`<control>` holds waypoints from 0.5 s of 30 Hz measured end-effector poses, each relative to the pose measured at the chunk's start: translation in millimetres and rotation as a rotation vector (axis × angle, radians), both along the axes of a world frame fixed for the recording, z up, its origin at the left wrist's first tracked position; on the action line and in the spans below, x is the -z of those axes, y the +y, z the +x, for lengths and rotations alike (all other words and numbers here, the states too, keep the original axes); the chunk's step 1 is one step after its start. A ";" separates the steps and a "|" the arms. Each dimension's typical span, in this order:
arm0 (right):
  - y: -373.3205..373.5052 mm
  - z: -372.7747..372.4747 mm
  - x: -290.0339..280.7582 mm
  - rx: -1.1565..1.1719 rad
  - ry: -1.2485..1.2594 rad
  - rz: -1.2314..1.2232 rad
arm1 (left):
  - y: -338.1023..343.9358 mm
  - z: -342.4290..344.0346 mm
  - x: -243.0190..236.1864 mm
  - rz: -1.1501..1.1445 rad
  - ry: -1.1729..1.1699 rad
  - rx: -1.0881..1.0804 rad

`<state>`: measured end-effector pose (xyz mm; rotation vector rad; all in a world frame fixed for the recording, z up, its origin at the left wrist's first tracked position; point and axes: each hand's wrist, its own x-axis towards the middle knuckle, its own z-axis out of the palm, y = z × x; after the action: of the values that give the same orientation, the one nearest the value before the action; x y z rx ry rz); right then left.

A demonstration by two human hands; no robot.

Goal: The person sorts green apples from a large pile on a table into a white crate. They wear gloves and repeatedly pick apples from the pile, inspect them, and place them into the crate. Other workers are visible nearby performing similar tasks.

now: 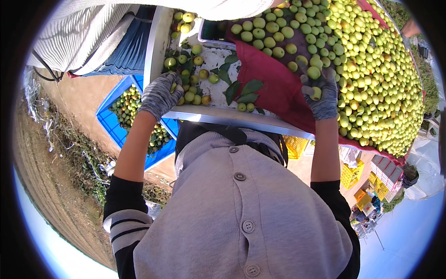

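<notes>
My left hand (159, 93), in a striped grey glove, is at the white tray's left side, its fingers curled beside small green-yellow fruits (196, 99); what it holds is hidden. My right hand (319, 100), gloved alike, has its fingers around a green fruit (315, 93) above the red cloth (274, 95). Loose fruit and dark green leaves (251, 87) lie in the white tray (213, 111).
A big heap of green-yellow fruit (371, 83) fills the right side. A blue crate (108, 120) with fruit stands below left, yellow crates (349, 173) below right. Another person's pale sleeve and dark clothing (83, 42) are at the upper left; a bare arm (411, 28) shows upper right.
</notes>
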<state>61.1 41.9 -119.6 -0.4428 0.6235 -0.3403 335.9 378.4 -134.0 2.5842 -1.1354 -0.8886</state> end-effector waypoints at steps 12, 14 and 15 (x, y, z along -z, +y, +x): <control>95.2 39.6 37.2 -1.532 0.135 -1.919 | -8.6 9.8 -9.7 0.448 -0.061 0.257; 95.5 52.5 47.7 -1.661 -0.014 -1.927 | -11.2 9.1 -15.4 0.515 -0.025 0.299; 94.0 56.2 50.4 -1.650 0.013 -1.855 | -12.9 7.8 -16.7 0.502 -0.016 0.296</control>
<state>117.2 135.9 -170.0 -2.4743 -0.4082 0.8408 343.8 365.5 -117.4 2.8460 -1.4883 -1.3739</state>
